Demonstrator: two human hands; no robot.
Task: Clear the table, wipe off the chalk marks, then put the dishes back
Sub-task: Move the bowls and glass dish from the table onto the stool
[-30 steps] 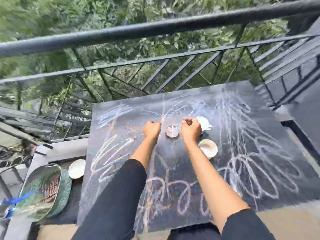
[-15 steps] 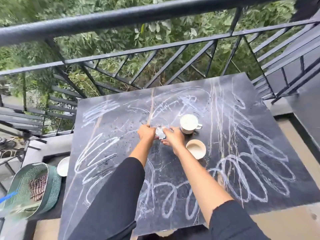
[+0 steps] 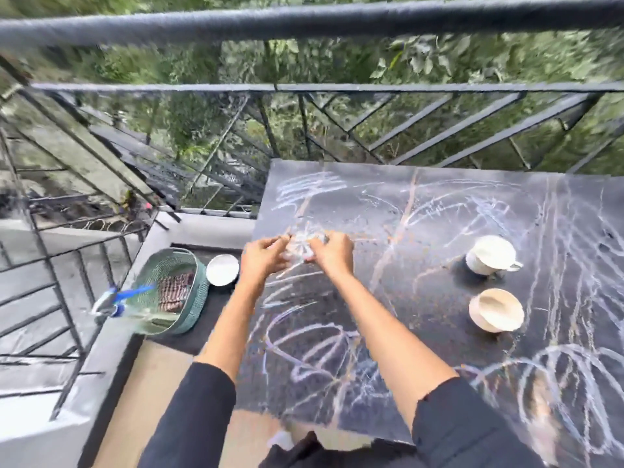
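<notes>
From the head camera, a person is leaning over a dark table (image 3: 439, 204) that is standing against a black metal railing (image 3: 304, 20), with green leaves showing beyond the bars. Chalk marks (image 3: 304, 190) in white and pale colours are covering most of the tabletop in loops and scribbles.

Both arms in dark sleeves are reaching forward to the table's far left part. The left hand (image 3: 265, 256) and the right hand (image 3: 332, 253) are meeting around a small pale thing (image 3: 305, 244), each with its fingers curled onto it, so both are holding it between them. The thing is too blurred to name, and whether it is resting on the table or is lifted off it cannot be told.

To the right, well apart from the hands, a white cup (image 3: 489, 255) with a handle is sitting on the table, and a cream bowl (image 3: 496, 310) is sitting just in front of it, nearer the person.

Off the table's left edge, on a lower dark ledge, a white bowl (image 3: 223, 270) is lying just beside a green basket (image 3: 197, 309). A striped cloth (image 3: 175, 292) is lying inside the basket, and a blurred bottle (image 3: 114, 302) with blue on it is lying at the basket's left rim.
</notes>
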